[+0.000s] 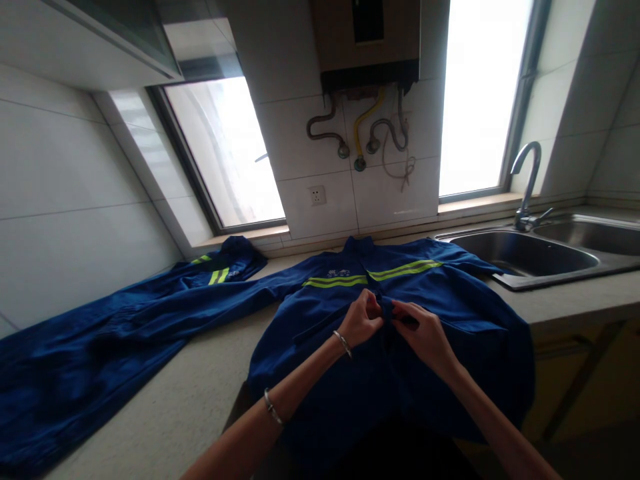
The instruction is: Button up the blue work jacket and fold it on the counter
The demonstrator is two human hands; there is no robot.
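Observation:
A blue work jacket [325,320] with yellow-green reflective stripes lies front up over the counter, its lower part hanging past the front edge. Its collar points to the back wall. My left hand [363,317] pinches the front edge of the jacket at the middle, below the stripe. Close beside it, my right hand [423,333] grips the opposite front edge with thumb and fingers. Between the fingertips the cloth is bunched; any button there is too dark to make out. Two bracelets circle my left wrist and forearm.
Another blue garment [100,333] with matching stripes covers the counter [200,380] on the left. To the right is a double steel sink [530,257] with a curved faucet [527,180]. A water heater [370,40] with pipes hangs on the tiled wall between two windows.

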